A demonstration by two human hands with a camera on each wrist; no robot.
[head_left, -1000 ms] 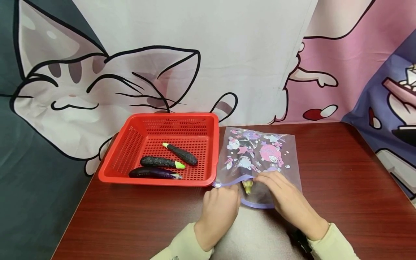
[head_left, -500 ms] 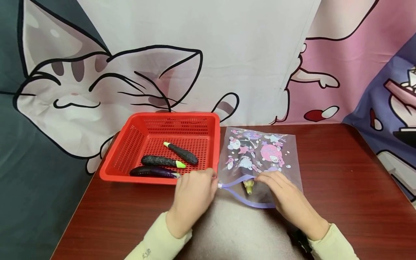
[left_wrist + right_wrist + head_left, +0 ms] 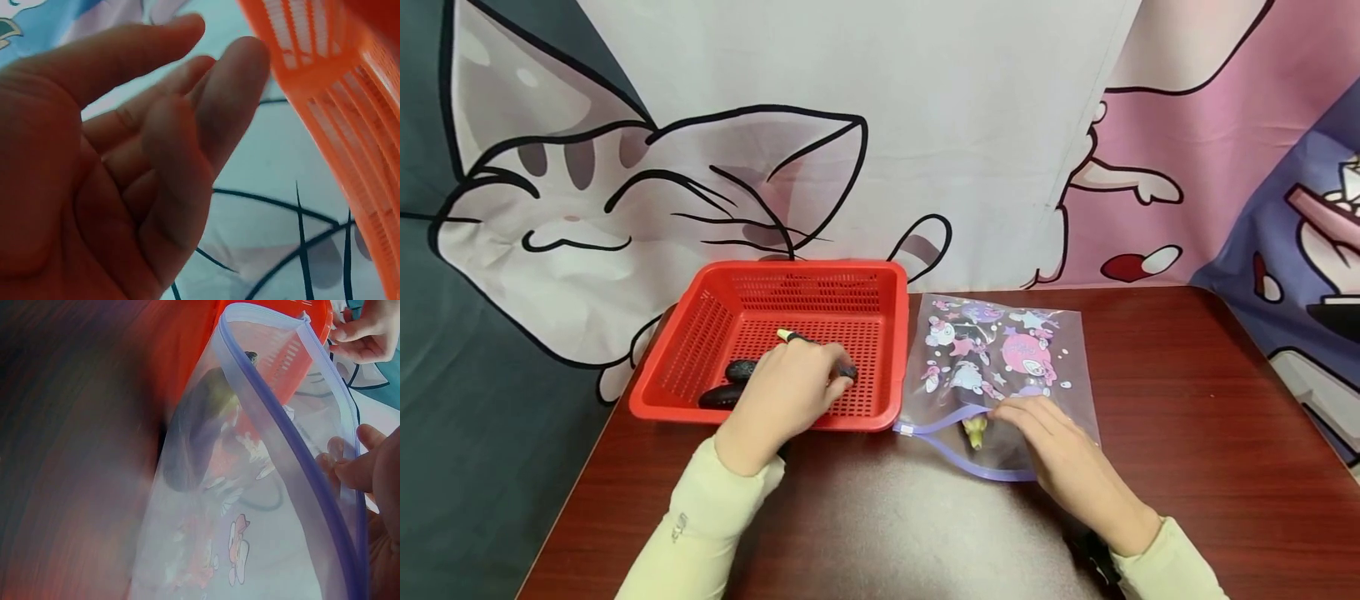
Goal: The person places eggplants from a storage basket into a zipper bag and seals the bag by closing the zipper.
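Two hands at work over the dark red-brown bench. Your left hand is above the red basket, fingers loosely bent and gripping nothing, as the left wrist view shows. Contents of basket: three dark vegetables. The pale-tipped vegetable runs under your left fingers, an end showing on either side; contact with it, cannot tell. The rough black vegetable and the smooth dark eggplant, the latter nearest the front rim, are both partly covered by your hand.

Your right hand pinches one lip of the clear zip bag, thumb on one side of the film and fingers on the other. Bag lies on the bench just right of the basket, mouth toward you and gaping. White slider sits at the left end of the violet zip strip, close to the basket's front right corner. Inside the bag: one stemmed vegetable, dark-bodied, yellow-green stem end toward the mouth. Behind the bench hangs a printed cloth, smiling cat at left.
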